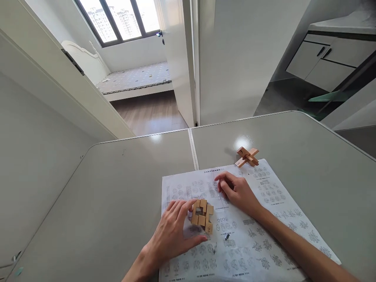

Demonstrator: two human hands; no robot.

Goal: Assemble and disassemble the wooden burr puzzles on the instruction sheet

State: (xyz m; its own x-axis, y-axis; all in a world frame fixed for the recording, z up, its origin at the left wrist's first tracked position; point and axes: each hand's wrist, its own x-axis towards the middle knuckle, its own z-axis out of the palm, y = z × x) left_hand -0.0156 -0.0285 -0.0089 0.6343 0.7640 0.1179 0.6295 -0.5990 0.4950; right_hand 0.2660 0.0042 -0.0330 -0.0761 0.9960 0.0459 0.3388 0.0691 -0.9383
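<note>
A square wooden interlocking puzzle, built of light notched blocks with a gap in its middle, sits over the printed sheet. My left hand spans it: the index fingertip meets its upper left corner and the thumb lies along its lower edge. The other left fingers are bent behind the index finger. To the right, my right hand rests on the sheet with loosely bent, parted fingers and no object visible in them. Beyond that hand, a cross-shaped assembly of reddish wooden sticks lies at the sheet's top edge.
The large printed sheet carries rows of small puzzle diagrams. It lies on a grey table with a seam running front to back. Past the table are an open door, a bed and white cabinets.
</note>
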